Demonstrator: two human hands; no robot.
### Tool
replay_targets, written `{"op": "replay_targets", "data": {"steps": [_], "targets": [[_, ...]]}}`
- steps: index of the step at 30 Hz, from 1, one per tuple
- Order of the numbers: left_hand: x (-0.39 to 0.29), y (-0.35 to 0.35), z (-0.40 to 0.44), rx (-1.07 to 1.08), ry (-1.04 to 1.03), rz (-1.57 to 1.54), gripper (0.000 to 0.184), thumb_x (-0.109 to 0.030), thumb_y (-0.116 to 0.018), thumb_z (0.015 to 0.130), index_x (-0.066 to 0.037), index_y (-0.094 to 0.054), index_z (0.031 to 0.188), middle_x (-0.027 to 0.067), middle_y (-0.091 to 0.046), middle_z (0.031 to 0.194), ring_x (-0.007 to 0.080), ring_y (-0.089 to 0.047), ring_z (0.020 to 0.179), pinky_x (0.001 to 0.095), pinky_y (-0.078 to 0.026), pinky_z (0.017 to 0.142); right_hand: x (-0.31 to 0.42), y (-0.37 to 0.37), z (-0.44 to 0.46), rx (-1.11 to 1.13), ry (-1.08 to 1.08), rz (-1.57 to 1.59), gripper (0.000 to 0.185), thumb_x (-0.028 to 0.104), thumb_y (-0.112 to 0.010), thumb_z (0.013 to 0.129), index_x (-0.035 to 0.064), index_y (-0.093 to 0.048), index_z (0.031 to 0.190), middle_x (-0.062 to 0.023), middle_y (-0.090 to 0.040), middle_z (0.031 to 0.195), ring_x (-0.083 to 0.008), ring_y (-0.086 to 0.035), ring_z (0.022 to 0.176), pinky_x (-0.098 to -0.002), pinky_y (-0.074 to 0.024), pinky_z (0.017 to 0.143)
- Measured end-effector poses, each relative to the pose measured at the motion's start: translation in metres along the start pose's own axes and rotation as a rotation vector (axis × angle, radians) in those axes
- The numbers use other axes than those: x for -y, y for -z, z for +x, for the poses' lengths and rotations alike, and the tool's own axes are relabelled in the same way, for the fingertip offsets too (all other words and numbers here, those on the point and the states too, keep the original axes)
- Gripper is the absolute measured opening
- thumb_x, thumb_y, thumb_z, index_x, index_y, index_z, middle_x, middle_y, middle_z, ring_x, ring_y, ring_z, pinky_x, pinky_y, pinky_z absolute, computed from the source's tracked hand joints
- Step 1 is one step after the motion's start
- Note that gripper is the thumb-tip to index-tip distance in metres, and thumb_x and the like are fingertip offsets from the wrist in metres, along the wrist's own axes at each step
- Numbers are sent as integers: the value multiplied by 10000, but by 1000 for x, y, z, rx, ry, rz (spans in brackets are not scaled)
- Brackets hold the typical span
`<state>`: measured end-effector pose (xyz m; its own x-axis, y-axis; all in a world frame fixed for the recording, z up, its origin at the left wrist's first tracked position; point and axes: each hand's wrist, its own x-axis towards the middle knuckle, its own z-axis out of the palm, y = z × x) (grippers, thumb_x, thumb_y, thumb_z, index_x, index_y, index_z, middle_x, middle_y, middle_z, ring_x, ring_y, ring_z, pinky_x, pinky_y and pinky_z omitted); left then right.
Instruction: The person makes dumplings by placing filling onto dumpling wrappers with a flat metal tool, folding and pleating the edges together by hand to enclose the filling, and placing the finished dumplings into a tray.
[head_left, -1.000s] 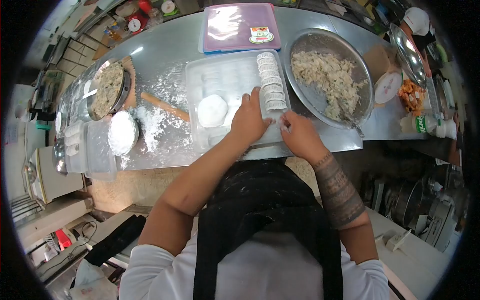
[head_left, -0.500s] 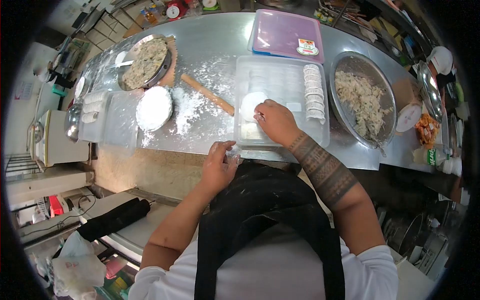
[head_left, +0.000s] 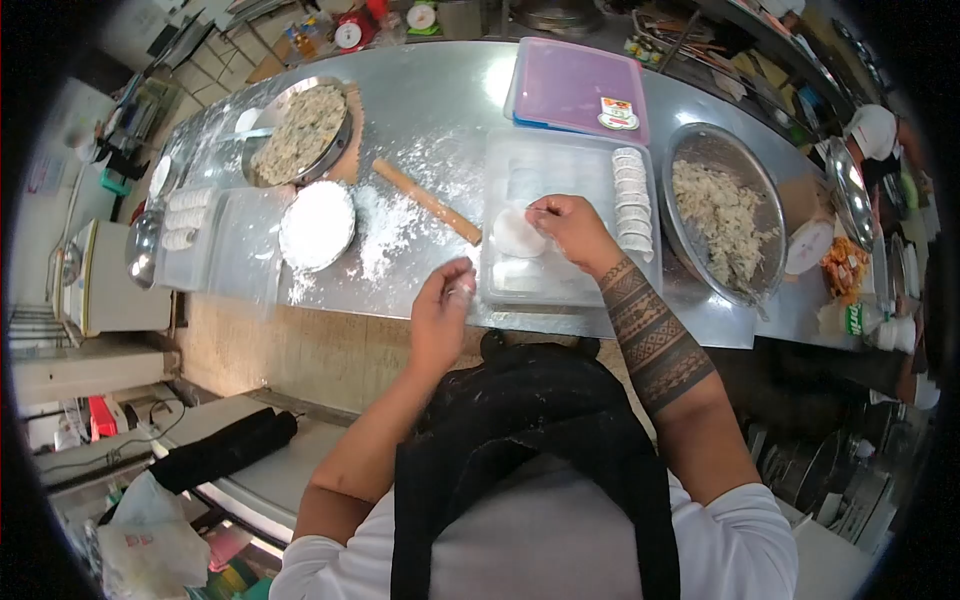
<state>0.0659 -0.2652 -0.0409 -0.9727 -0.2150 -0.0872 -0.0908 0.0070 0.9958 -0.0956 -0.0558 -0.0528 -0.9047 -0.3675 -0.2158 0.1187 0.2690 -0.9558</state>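
A thin round dough wrapper hangs over the left part of a translucent plastic tray. My right hand pinches the wrapper's right edge between thumb and fingertips. A row of pleated white dumplings lines the tray's right side. My left hand, floury at the fingertips, hovers by the table's front edge, just left of the tray. Its fingers are loosely bent and apart from the thumb, and nothing shows in them. Above it lies a wooden rolling pin on the floured steel table.
Right of the tray stands a big metal bowl of pale filling. At left are a pan of filling, a bowl of flour and a container with rolled dough pieces. A purple lid lies behind the tray. Another person is at far right.
My right hand has lifted slightly and shifted right, with the wrapper's edge in its pinch. The wrapper has moved a little down and right in view. My left hand has risen toward the table edge.
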Motion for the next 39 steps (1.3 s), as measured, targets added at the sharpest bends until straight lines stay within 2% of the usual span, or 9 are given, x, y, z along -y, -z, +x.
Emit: {"op": "replay_targets", "data": {"steps": [4, 8, 12, 14, 17, 21, 27, 33, 39], "targets": [[-6, -36, 46, 173, 351, -813, 579, -460, -382, 1101, 3, -435, 1443, 187, -552, 1406, 318, -515, 1339, 479, -379, 1152, 50, -12, -47, 107, 133, -81, 216, 167, -735, 913, -13, -739, 1031, -109, -742, 887, -152, -652, 812, -322, -529, 778], [-43, -78, 46, 215, 522, -1013, 482, -286, -500, 1080, 41, -442, 1429, 208, -571, 1394, 325, -544, 1322, 467, -397, 1160, 86, 39, -96, -72, 251, -112, 193, 92, -732, 924, 1, -711, 1092, -63, -714, 956, -108, -614, 875, -294, -516, 806], [-51, -106, 36, 298, 554, -734, 459, 30, -554, 991, 60, -459, 1439, 226, -575, 1395, 328, -578, 1278, 442, -455, 1125, 69, 156, -159, -539, 200, -764, 235, 184, -729, 900, 21, -712, 1067, -166, -717, 1055, -327, -686, 962, -431, -543, 863], [-47, -118, 36, 379, 564, -707, 465, 33, -544, 990, 58, -455, 1446, 222, -583, 1379, 327, -577, 1282, 437, -450, 1134, 47, 210, -189, -561, 73, -1233, 253, 161, -706, 888, 16, -691, 1095, -194, -711, 1071, -372, -674, 1023, -481, -539, 891], [-57, -148, 33, 398, 609, -681, 456, 25, -543, 988, 64, -462, 1434, 215, -593, 1360, 321, -581, 1279, 431, -448, 1137, 22, 244, -214, -464, -351, -1371, 274, 115, -683, 872, 3, -657, 1121, -216, -701, 1032, -373, -672, 1037, -475, -548, 885], [-54, -181, 38, 346, 870, -946, 435, -12, -564, 989, 80, -474, 1404, 201, -603, 1343, 312, -595, 1262, 436, -461, 1124, -18, 288, -217, -353, -277, -1389, 204, 108, -568, 926, 29, -664, 1088, -197, -705, 950, -371, -696, 973, -449, -575, 826], [-49, -225, 27, 390, 798, -678, 410, -66, -569, 1016, 87, -474, 1384, 190, -611, 1320, 315, -611, 1241, 454, -470, 1120, 2, 324, -199, -193, -291, -1420, 295, 70, -531, 922, 64, -677, 1178, -225, -713, 981, -383, -705, 909, -473, -568, 790], [-43, -258, 22, 330, 762, -742, 379, -109, -554, 1050, 79, -487, 1372, 183, -619, 1299, 301, -633, 1202, 451, -507, 1068, -3, 298, -180, -305, 149, -1311, 267, 94, -552, 896, 65, -722, 1100, -176, -715, 881, -347, -706, 895, -457, -567, 778], [-56, -281, 19, 246, 763, -699, 357, -105, -549, 1050, 87, -500, 1347, 189, -628, 1268, 302, -646, 1178, 455, -522, 1045, -38, 283, -139, -320, 85, -1160, 460, 43, -541, 875, 107, -666, 1312, -219, -676, 993, -386, -687, 940, -469, -551, 845]]}}
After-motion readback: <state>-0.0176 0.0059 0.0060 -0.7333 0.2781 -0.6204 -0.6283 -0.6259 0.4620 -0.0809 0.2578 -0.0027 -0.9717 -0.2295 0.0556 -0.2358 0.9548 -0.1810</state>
